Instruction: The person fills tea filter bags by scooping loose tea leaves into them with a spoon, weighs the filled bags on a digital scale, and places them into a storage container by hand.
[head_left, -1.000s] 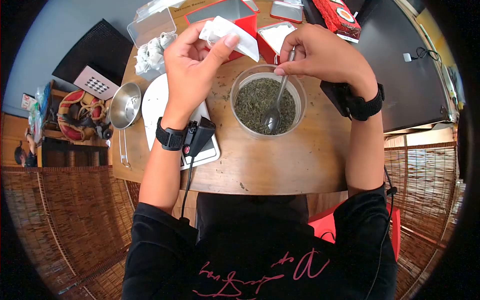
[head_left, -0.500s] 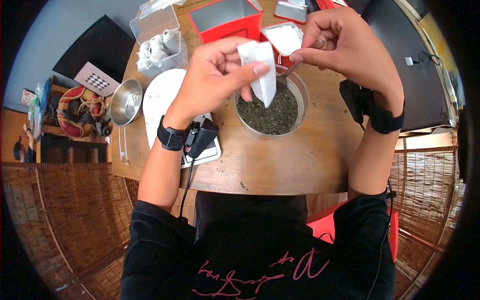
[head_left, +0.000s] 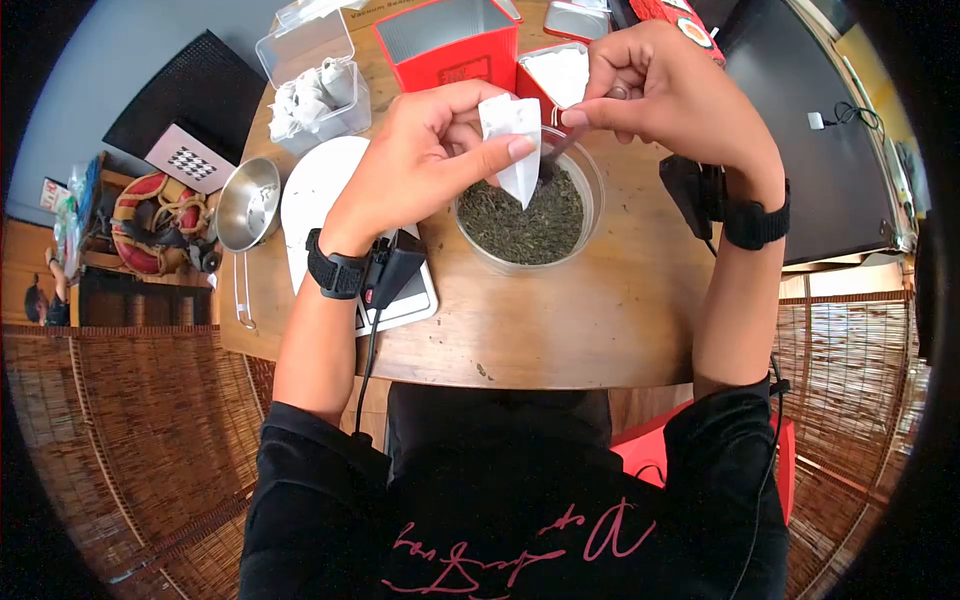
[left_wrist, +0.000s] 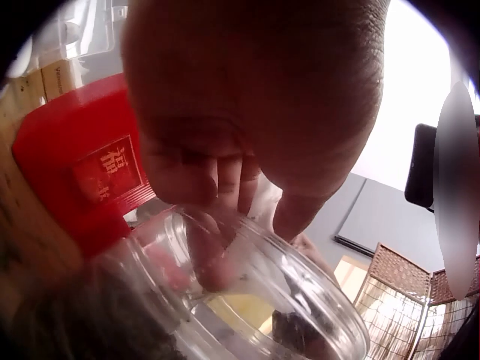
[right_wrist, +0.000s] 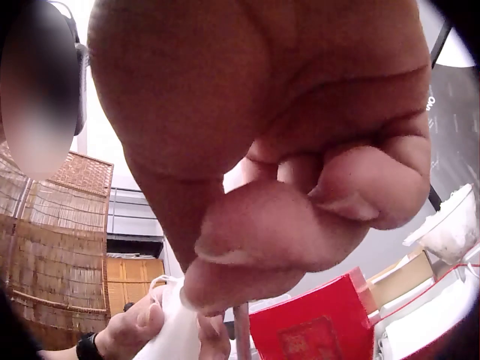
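Note:
In the head view my left hand (head_left: 415, 160) pinches a small white tea bag (head_left: 517, 150) between thumb and fingers, its pointed end hanging over a round clear tub (head_left: 598, 200). Dried green leaves (head_left: 525, 228) fill much of the tub. My right hand (head_left: 680, 100) grips a metal spoon (head_left: 573, 139) by its handle, thumb against fingers. The spoon slants down toward the bag, whose far side partly hides the spoon's bowl. From the right wrist, the handle shows below the curled fingers (right_wrist: 255, 232), close beside the white bag (right_wrist: 163, 330).
Behind the hands stand an open red tin (head_left: 450, 60) and a red box of white bags (head_left: 560, 75). At left are a clear box of filled bags (head_left: 345, 115), a steel pan (head_left: 248, 212) and a white scale (head_left: 415, 305). Leaf bits lie on the wooden table (head_left: 560, 330).
The spoon has come up out of the leaves, its handle end tipping back. My left hand has brought the tea bag right and nearer, over the tub. Most recently my right hand shifted slightly left.

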